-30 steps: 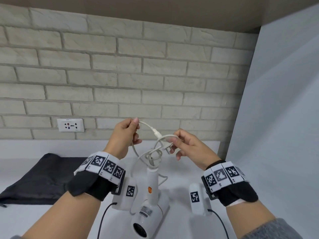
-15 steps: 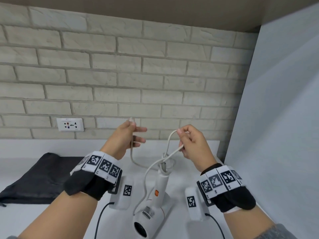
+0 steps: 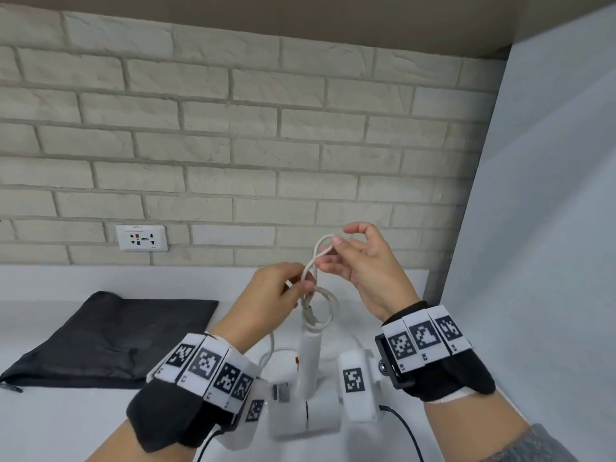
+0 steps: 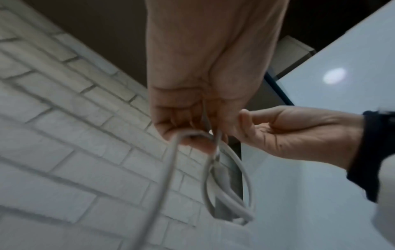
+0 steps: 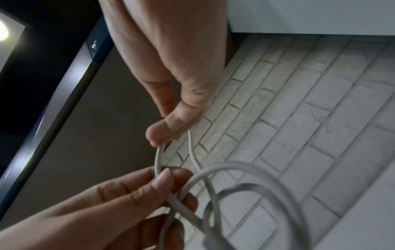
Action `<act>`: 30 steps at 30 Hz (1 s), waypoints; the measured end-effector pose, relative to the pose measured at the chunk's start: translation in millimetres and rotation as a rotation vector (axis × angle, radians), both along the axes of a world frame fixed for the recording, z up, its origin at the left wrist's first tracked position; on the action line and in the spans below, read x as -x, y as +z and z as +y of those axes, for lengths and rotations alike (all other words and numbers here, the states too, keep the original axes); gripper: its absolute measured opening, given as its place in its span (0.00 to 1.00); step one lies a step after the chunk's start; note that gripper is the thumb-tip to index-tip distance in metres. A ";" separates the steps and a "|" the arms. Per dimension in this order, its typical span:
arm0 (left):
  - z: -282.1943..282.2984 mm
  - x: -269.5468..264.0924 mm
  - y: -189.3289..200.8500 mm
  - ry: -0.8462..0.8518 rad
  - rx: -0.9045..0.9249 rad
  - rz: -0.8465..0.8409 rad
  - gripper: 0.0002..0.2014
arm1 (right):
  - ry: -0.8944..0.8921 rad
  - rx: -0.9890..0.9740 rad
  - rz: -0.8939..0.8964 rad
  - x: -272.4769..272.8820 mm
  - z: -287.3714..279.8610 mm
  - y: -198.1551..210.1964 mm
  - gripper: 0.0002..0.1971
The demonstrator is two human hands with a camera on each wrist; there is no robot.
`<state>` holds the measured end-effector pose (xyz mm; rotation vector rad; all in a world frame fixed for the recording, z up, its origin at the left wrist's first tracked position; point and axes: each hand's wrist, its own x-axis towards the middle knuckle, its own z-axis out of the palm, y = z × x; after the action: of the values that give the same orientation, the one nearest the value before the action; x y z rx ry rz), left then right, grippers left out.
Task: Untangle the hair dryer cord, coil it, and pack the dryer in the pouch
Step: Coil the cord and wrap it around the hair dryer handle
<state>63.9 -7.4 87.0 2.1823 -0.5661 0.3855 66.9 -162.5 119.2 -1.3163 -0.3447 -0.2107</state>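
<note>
The white hair dryer (image 3: 308,368) stands with its handle up on the white counter (image 3: 83,428), low in the middle of the head view. Its white cord (image 3: 325,306) loops around the handle top and rises into a small upper loop. My left hand (image 3: 301,288) pinches the cord just above the handle. My right hand (image 3: 336,243) pinches the top of the upper loop between thumb and forefinger, its other fingers spread. In the wrist views the cord (image 4: 233,182) (image 5: 215,170) hangs in loops from both pinches. The black pouch (image 3: 113,338) lies flat on the counter at left.
A brick wall (image 3: 233,145) with a white socket (image 3: 141,238) backs the counter. A pale panel (image 3: 540,245) closes off the right side. Black cables (image 3: 405,431) trail from my wrist cameras near the front edge.
My left hand has come right to the cord above the handle and pinched it. My right hand has lifted a small loop higher. The dryer handle now stands more upright.
</note>
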 end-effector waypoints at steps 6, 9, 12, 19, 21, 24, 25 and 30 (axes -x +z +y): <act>-4.5 -11.1 -12.9 0.078 0.273 0.017 0.07 | -0.154 0.772 -0.201 -2.1 6.8 -33.9 0.08; -9.6 -13.9 -12.2 0.121 0.257 -0.002 0.10 | -0.213 0.903 -0.301 -7.0 10.1 -37.8 0.07; -6.0 -20.2 -8.2 0.222 0.251 0.008 0.13 | -0.361 0.815 -0.291 -14.8 -0.9 -32.7 0.07; 2.3 -26.3 -3.1 0.146 0.554 0.249 0.15 | -0.344 -0.395 0.231 -27.5 -48.7 -36.6 0.11; -0.7 -25.6 -0.8 0.120 0.613 0.265 0.15 | -0.326 -0.487 0.358 -28.7 -54.6 -52.7 0.09; -1.5 -24.5 3.7 0.066 0.712 0.301 0.16 | -0.326 -0.261 0.531 -31.9 -65.4 -75.0 0.09; -1.1 -24.2 4.9 0.047 0.739 0.306 0.16 | -0.276 -0.079 0.576 -32.9 -69.4 -79.9 0.08; -0.4 -26.1 4.9 0.028 0.723 0.273 0.16 | 0.015 1.328 0.573 -14.4 -82.0 -67.1 0.34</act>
<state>89.9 -7.7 91.9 1.5082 -0.1938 0.2464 81.3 -244.5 52.1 -2.5809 0.0536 0.5121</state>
